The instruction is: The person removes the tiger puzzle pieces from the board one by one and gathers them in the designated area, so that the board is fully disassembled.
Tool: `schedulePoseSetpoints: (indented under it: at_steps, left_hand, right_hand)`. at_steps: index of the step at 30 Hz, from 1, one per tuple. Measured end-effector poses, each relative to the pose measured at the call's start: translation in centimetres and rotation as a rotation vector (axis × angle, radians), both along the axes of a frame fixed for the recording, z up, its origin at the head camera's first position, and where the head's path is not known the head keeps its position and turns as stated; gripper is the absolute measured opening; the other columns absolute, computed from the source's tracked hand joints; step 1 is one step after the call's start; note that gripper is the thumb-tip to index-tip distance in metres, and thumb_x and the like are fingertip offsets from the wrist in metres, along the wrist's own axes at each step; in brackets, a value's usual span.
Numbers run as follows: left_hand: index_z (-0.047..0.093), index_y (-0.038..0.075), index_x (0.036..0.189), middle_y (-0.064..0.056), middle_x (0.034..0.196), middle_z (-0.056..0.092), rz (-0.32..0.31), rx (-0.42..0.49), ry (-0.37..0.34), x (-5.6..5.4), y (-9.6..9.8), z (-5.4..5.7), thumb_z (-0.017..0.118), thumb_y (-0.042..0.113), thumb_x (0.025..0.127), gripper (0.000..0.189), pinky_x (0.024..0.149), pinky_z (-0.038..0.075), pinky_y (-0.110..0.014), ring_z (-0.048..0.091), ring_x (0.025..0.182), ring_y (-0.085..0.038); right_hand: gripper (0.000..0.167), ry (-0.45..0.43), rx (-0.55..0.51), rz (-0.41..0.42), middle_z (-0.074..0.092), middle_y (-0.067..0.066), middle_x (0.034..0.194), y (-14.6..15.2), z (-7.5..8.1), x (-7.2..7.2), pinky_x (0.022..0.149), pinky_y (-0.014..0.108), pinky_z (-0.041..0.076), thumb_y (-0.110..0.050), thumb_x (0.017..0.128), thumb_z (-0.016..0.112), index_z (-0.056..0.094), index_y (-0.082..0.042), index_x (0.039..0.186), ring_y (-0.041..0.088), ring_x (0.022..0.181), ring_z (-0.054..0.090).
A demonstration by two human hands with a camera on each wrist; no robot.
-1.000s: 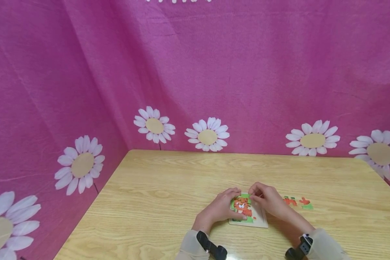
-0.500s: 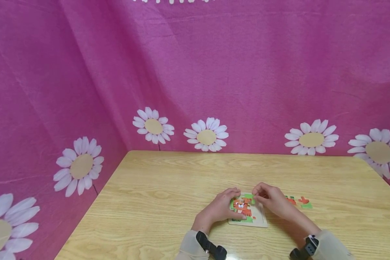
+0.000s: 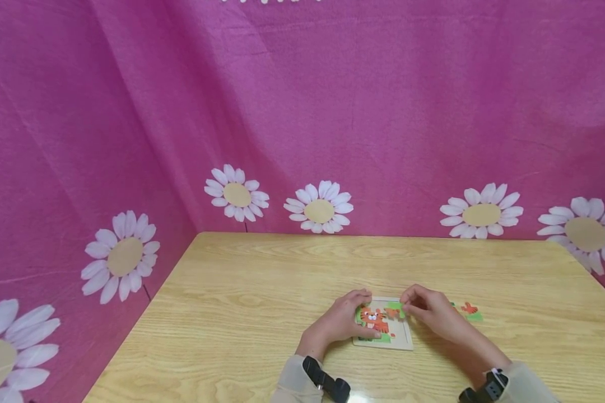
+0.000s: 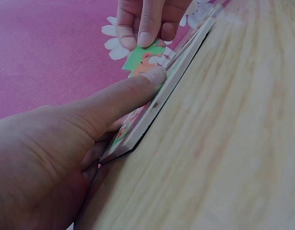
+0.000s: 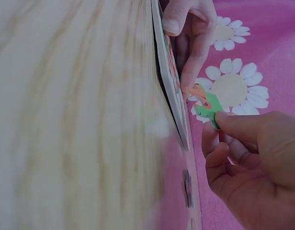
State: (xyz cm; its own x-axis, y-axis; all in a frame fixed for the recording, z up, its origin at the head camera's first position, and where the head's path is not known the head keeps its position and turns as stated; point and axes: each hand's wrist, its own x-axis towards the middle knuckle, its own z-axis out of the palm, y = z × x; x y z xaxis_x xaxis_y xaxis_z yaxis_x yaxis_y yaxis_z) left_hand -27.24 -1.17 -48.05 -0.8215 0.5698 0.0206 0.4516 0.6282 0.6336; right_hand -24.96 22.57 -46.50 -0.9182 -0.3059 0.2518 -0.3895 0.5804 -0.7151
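Observation:
A wooden jigsaw board [image 3: 401, 340] with a tiger picture lies on the table, part of its bare base showing at the right. My left hand [image 3: 336, 319] grips it from the left, thumb over the picture near the front and fingers around the far left side. In the right wrist view, my right hand [image 5: 262, 153] pinches a green and orange puzzle piece [image 5: 210, 106] between thumb and fingers. That piece is raised over the board's far right part. Under the left thumb, some of the picture is hidden.
Loose puzzle pieces [image 3: 470, 309] lie on the table to the right of the board, partly hidden behind the right hand. The wooden table [image 3: 252, 302] runs back to a pink curtain [image 3: 383, 112] with white flowers.
My right hand has drawn to the right with the puzzle piece, away from the fitted part of the picture. The left hand has kept its hold on the board.

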Motion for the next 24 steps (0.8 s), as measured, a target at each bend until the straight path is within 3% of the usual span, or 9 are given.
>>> schedulePoseSetpoints:
  at_steps: [16, 24]
  left_hand:
    - [0.049, 0.013, 0.144, 0.002, 0.155, 0.041, -0.015, -0.015, 0.012, -0.1, -0.1, -0.1, 0.081, 0.043, 0.077, 0.080, 0.121, 0.032, -0.033, 0.034, 0.147, -0.017]
    - [0.049, 0.013, 0.144, 0.001, 0.155, 0.040, -0.019, -0.013, 0.013, -0.1, -0.1, -0.1, 0.082, 0.042, 0.077, 0.080, 0.120, 0.033, -0.033, 0.035, 0.146, -0.018]
  right_hand:
    - [0.005, -0.001, 0.003, -0.010, 0.064, 0.000, 0.089, 2.0, 0.2, 1.5, 0.063, 0.017, 0.047, -0.005, 0.092, 0.064, 0.062, -0.005, 0.097, -0.005, 0.076, 0.049]
    - [0.006, 0.020, 0.003, -0.008, 0.059, -0.003, 0.084, 2.8, -0.1, 2.0, 0.056, 0.017, 0.042, -0.002, 0.091, 0.064, 0.061, -0.004, 0.095, -0.006, 0.071, 0.046]
